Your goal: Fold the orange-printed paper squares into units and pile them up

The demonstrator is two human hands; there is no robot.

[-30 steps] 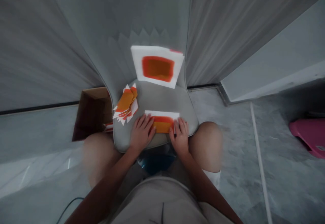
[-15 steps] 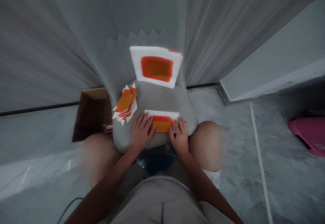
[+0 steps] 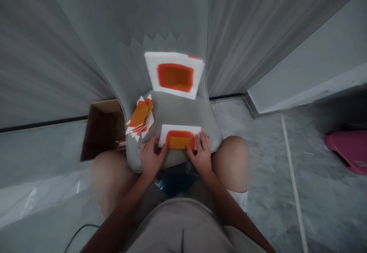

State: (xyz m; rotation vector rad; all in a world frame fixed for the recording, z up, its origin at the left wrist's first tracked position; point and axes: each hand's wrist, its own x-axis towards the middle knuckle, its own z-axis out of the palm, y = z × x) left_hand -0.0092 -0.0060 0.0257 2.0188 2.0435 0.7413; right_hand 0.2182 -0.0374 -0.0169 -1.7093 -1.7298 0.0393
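Observation:
A folded white paper with an orange-red patch [image 3: 180,137] lies at the front of a grey chair seat [image 3: 177,111] between my knees. My left hand [image 3: 149,156] is at the paper's lower left corner, fingers curled and thumb against the edge, pinching it. My right hand [image 3: 201,153] rests on the paper's right end with its fingers stretched flat. A pile of folded orange-and-white papers [image 3: 140,118] sits on the seat's left side. A stack of flat white sheets with an orange rectangle [image 3: 173,75] leans against the chair back.
An open brown cardboard box [image 3: 101,128] stands on the floor left of the chair. Grey curtains hang behind. A pink object [image 3: 348,150] lies on the floor at far right, and a white rod [image 3: 291,169] runs along the floor.
My left hand has slid off the top of the paper, back and to the left, and curled at its corner. More of the orange patch shows. My right hand has barely shifted.

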